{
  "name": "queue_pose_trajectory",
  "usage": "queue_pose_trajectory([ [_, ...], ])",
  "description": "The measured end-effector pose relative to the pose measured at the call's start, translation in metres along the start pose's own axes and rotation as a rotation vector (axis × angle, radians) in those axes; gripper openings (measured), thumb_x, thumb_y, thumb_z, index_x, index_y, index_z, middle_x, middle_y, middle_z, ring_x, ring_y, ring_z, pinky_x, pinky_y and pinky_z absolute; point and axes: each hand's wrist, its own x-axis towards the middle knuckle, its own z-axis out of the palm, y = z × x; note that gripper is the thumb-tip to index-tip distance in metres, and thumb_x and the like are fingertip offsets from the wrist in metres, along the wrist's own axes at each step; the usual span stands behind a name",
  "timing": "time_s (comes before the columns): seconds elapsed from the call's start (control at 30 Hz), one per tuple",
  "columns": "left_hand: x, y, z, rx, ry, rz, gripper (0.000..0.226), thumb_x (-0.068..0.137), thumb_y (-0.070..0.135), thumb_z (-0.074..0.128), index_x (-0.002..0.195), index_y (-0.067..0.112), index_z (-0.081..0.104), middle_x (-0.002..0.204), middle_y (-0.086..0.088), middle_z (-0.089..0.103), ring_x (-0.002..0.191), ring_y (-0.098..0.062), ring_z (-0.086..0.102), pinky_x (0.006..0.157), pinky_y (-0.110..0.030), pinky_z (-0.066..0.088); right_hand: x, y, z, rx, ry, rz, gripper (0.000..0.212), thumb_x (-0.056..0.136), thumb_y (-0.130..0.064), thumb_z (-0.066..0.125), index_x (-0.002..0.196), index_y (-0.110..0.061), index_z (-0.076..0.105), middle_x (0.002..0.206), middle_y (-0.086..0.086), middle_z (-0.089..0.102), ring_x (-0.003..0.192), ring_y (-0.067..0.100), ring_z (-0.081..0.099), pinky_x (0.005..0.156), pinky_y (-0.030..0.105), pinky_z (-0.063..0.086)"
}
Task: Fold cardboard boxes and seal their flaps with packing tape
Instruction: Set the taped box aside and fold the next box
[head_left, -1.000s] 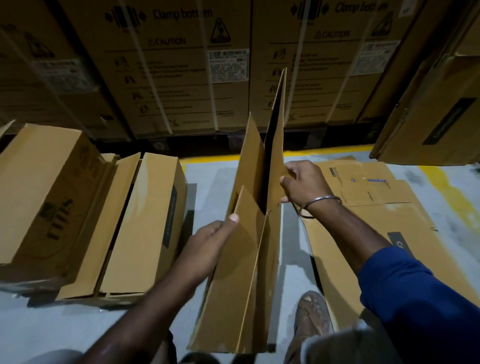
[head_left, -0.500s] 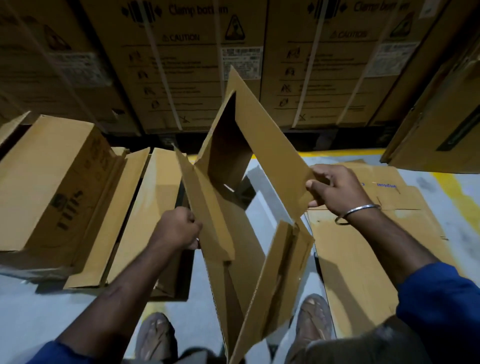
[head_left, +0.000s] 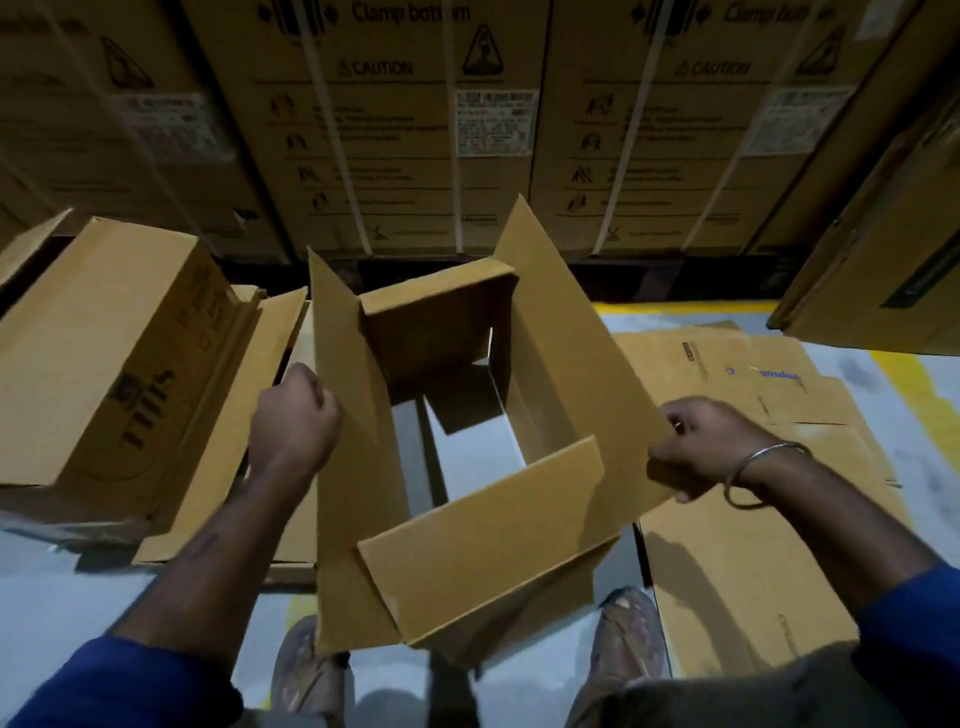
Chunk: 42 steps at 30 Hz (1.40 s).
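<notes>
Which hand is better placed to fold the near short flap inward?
Probably the right hand: it grips the long flap of the open box beside the near short flap. The left hand grips the opposite long flap, farther away.

Item: plain brown corrugated cardboard box (head_left: 498, 561) | State: opened into a rectangular tube, both ends unsealed, grey floor visible through it | Flaps: four upper flaps splayed outward; lower flaps apparently unfolded | Pose: upright, slightly skewed | Location: centre, held above the floor, between both feet.
</notes>
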Motion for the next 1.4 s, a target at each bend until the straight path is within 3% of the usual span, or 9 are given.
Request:
queue_pose_trajectory([
  [0.17,-0.006,-0.008,0.005,0.055,-0.166,0.021,0.029,0.103,0.038,0.058,0.125,0.02,0.051,0.101,-0.006,0.066,0.082,-0.023,0.068,0.067,-0.044,0.063,0.013,-0.001,0.01,-0.166,-0.204,0.0,0.029,0.089,-0.029,0.074,0.114,-0.032,0.059,0.11,-0.001,0.066,0.095,0.02,0.065,0.07,0.036,0.057],
  [0.3,-0.026,-0.004,-0.006,-0.035,-0.53,-0.154,0.041,0.096,0.045,0.069,0.124,0.019,0.053,0.112,-0.008,0.067,0.094,-0.026,0.069,0.073,-0.041,0.062,0.021,-0.009,0.024,-0.181,-0.106,-0.022,0.032,0.089,-0.053,0.072,0.109,-0.029,0.063,0.104,-0.003,0.064,0.096,0.021,0.063,0.078,0.037,0.054],
  [0.4,-0.049,-0.002,-0.011,-0.045,-0.725,-0.211,0.031,0.097,0.039,0.07,0.111,0.016,0.055,0.098,-0.009,0.07,0.079,-0.024,0.073,0.065,-0.038,0.062,0.024,-0.017,0.032,-0.23,0.062,-0.032,0.025,0.093,-0.037,0.067,0.103,-0.015,0.069,0.101,0.007,0.068,0.089,0.025,0.065,0.084,0.044,0.059],
  [0.73,-0.031,0.013,-0.022,0.131,-0.317,0.078,0.027,0.102,0.034,0.06,0.119,0.012,0.059,0.096,0.001,0.057,0.082,-0.014,0.055,0.065,-0.031,0.045,0.001,-0.011,0.019,-0.131,0.322,-0.016,0.011,0.093,-0.022,0.065,0.096,-0.013,0.07,0.094,0.008,0.068,0.085,0.028,0.064,0.081,0.047,0.059],
  [0.9,-0.025,0.018,-0.004,0.156,-0.317,0.106,0.018,0.101,0.033,0.06,0.106,0.016,0.058,0.087,0.001,0.055,0.075,-0.014,0.056,0.061,-0.031,0.046,0.0,-0.006,0.039,-0.239,0.158,-0.006,0.013,0.091,-0.022,0.062,0.101,-0.013,0.064,0.099,0.008,0.067,0.087,0.026,0.064,0.082,0.044,0.06],
  [1.1,-0.017,0.015,0.001,0.192,-0.376,0.097,0.016,0.099,0.03,0.06,0.102,0.014,0.06,0.096,-0.005,0.063,0.082,-0.021,0.06,0.071,-0.037,0.055,0.005,-0.01,0.044,-0.284,-0.054,0.056,0.084,0.096,-0.019,0.058,0.159,-0.019,0.003,0.104,0.011,0.065,0.09,0.026,0.063,0.077,0.039,0.057],
  [1.23,-0.016,0.011,0.0,0.172,-0.43,0.072,0.018,0.098,0.029,0.06,0.109,0.015,0.06,0.099,-0.004,0.063,0.085,-0.021,0.061,0.07,-0.035,0.054,0.002,-0.02,0.042,-0.319,0.015,0.058,0.118,0.093,-0.022,0.068,0.156,-0.03,-0.031,0.115,0.011,0.059,0.094,0.026,0.063,0.079,0.037,0.055],
  [1.3,-0.015,0.011,0.0,0.185,-0.475,0.073,0.018,0.096,0.028,0.059,0.109,0.015,0.059,0.098,-0.005,0.062,0.084,-0.023,0.062,0.072,-0.037,0.058,-0.004,-0.028,0.047,-0.482,0.245,-0.101,0.116,0.088,-0.022,0.074,0.159,-0.032,-0.017,0.141,0.008,0.041,0.115,0.026,0.053,0.089,0.038,0.053],
  [1.4,-0.013,0.01,-0.001,0.173,-0.529,0.042,0.018,0.097,0.028,0.059,0.11,0.016,0.056,0.096,-0.006,0.061,0.083,-0.023,0.066,0.075,-0.043,0.063,-0.023,-0.054,0.065,-0.421,0.4,-0.558,0.056,0.095,-0.014,0.059,0.147,-0.027,0.041,0.135,-0.006,0.044,0.108,0.009,0.048,0.08,0.022,0.043],
])
